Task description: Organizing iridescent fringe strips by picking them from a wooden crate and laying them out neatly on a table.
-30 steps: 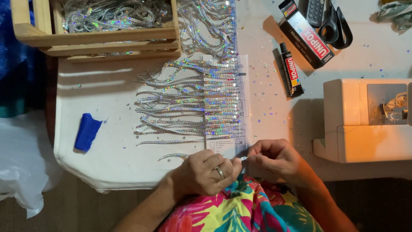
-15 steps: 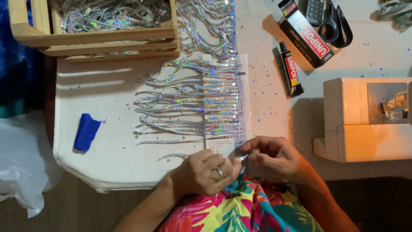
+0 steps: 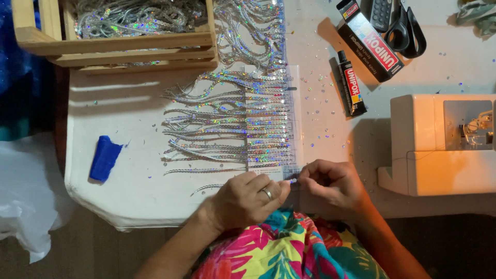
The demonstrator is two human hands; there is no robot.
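My left hand (image 3: 247, 199), with a ring on one finger, and my right hand (image 3: 330, 183) meet at the near edge of the white table (image 3: 134, 155). Their fingertips pinch a thin strand of holographic sequins (image 3: 292, 181) between them. Just beyond the hands lies a fringe of sequin strands (image 3: 243, 124), laid side by side and running leftward from a clear strip at their right ends. Part of the pinched strand is hidden by my fingers.
A wooden crate (image 3: 119, 36) full of sequin trim stands at the back left. A blue scrap (image 3: 105, 157) lies at the left. A glue tube (image 3: 352, 82), its box (image 3: 370, 41) and black scissors (image 3: 408, 28) lie at the back right. A cream sewing machine (image 3: 439, 144) stands right.
My fingers have shifted slightly on the strand at the table's edge. Nothing else has moved.
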